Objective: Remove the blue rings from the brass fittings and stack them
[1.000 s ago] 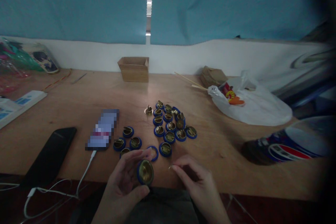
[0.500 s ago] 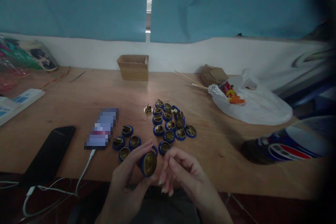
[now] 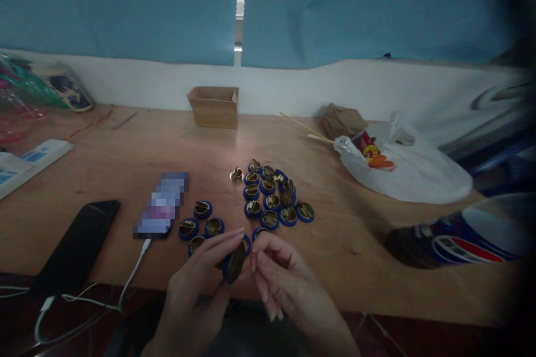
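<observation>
Round brass-coloured metal disc w/ blue rim (image 3: 235, 264) in left hand (image 3: 191, 294), right hand (image 3: 287, 272) up close

Left grip's holding the disc by its rim, tipped nearly on edge, by the near edge of the brown wooden worktop (image 3: 364, 284). Right grip's a narrow pinch just beside it; can't tell if there's smth tiny in there. Imo best to hold the left steady & angle the brass face toward the right fingertips so u can see it. Prob safer a bit further in too, b/c small bits could drop off the edge.
</observation>
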Demonstrator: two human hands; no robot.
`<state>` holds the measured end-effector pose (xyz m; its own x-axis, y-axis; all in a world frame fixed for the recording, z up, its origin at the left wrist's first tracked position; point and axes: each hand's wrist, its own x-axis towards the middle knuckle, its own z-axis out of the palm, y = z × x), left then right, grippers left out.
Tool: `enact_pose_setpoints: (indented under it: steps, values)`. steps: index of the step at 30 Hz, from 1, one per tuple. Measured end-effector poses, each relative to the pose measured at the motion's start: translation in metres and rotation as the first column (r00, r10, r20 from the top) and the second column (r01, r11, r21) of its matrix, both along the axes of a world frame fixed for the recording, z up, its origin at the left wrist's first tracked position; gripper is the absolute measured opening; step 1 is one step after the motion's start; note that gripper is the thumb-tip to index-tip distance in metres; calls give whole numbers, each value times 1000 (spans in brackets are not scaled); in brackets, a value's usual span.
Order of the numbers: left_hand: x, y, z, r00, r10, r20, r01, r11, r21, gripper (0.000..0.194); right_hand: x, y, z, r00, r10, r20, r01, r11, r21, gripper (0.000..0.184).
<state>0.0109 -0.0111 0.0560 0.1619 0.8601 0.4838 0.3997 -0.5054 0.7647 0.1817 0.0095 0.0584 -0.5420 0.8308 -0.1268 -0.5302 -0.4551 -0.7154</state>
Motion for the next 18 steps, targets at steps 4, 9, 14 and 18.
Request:
enact_pose_setpoints:
  steps: [4,9,14,18]
  values:
    - [-2,-3,-3,1000,8,-30,-7,1000,4,58,-3,0,1,998,3,60,-2,1000,-10,28]
    - [-4,-5,-5,998,20,-65,-21,1000,-21,57,-7,2,-1,997,7,83,-7,1000,2,32]
    - [-4,-2,-7,996,-9,-88,9,1000,2,58,-6,1,-4,989,-53,136,50,999,19,33]
    - [-4,0,-9,995,-20,-102,22,1000,11,60,-4,-1,-1,970,-71,232,51,994,93,31]
